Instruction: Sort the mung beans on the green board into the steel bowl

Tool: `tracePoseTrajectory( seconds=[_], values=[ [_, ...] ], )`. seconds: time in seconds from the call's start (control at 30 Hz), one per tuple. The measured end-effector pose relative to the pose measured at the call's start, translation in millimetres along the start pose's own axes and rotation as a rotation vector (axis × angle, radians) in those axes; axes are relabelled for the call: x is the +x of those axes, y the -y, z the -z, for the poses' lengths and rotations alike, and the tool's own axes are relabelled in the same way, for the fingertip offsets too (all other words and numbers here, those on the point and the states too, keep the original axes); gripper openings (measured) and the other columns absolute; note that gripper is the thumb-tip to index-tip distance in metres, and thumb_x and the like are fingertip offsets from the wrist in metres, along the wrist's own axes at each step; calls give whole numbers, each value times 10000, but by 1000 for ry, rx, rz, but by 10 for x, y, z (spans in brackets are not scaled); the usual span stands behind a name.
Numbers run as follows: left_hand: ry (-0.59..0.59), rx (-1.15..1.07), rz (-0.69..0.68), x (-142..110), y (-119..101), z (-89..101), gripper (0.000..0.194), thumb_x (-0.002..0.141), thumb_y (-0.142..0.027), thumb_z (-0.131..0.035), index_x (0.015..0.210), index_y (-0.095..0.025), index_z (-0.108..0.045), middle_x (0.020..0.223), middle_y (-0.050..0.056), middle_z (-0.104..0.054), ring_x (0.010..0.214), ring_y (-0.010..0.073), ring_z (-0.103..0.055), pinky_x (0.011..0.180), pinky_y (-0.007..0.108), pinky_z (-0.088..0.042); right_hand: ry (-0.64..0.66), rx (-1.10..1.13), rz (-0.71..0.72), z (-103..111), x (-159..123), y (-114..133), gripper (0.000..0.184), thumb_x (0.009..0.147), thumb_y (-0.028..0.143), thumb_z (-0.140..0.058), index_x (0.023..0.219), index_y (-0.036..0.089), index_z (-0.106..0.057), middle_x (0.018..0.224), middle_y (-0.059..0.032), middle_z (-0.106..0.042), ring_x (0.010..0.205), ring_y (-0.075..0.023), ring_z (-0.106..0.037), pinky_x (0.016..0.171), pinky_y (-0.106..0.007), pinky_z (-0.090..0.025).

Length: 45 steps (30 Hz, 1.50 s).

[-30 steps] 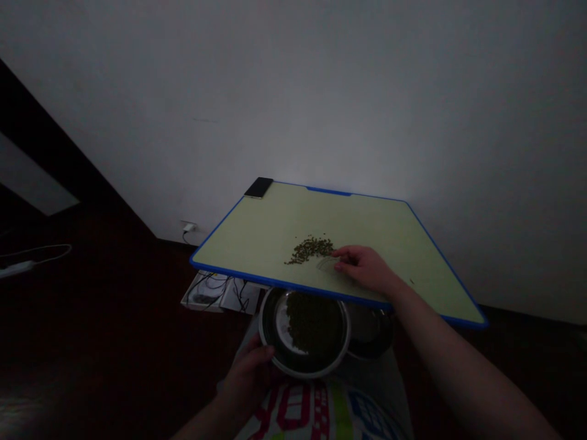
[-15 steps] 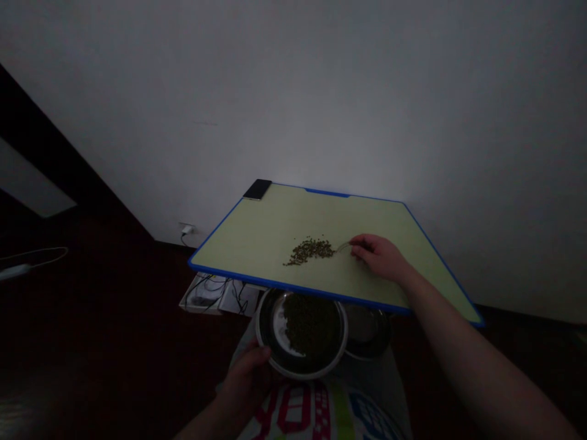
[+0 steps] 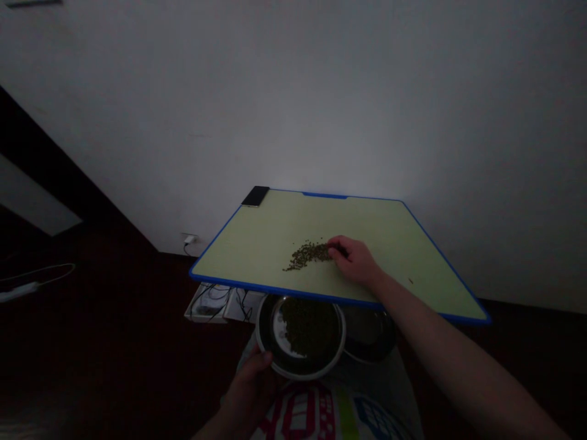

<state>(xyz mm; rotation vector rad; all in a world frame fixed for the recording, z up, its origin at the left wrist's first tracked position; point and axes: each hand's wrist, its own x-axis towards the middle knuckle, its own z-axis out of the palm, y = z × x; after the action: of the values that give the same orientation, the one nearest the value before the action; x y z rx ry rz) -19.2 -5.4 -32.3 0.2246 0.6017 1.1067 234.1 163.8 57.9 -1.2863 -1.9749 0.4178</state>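
Note:
My left hand (image 3: 250, 382) grips the lower left rim of a round metal bowl (image 3: 342, 348), thumb on the edge. Dark greenish-brown grains (image 3: 312, 330) fill much of the bowl, leaving its shiny bottom bare at the left. On the pale yellow tabletop lies a loose heap of small brown grains (image 3: 305, 253). My right hand (image 3: 353, 260) rests at the heap's right end with fingers curled together; what they hold, if anything, is hidden. A small thin brown piece (image 3: 411, 281) lies to the right of that forearm.
The blue-edged table (image 3: 284, 214) stands against a pale wall. A dark phone (image 3: 255, 196) lies at its far left corner. A second dark round bowl (image 3: 369, 336) sits behind the first. Below the table are white boxes with cables (image 3: 211, 302); a plug (image 3: 189, 241) is in the wall.
My right hand has moved left to the heap's edge, and the thin stalk-like thing in its fingers no longer shows. The small brown piece at right has come into view. My left hand still holds the bowl.

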Motion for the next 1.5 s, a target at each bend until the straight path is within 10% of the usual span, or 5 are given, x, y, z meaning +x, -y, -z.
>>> tracePoseTrajectory(
  seconds=[1.5],
  values=[
    [-10,1,8,-3,-24,34,390,710,-191,-743,1097,-241,-737,1168,81,-767,1122,346,-673,1007,523,-493,185,-160,149,-163,60,20,313,915,232,-505,1146,162,-705,1085,-109,-754,981,-233,-700,879,-363,-521]
  ],
)
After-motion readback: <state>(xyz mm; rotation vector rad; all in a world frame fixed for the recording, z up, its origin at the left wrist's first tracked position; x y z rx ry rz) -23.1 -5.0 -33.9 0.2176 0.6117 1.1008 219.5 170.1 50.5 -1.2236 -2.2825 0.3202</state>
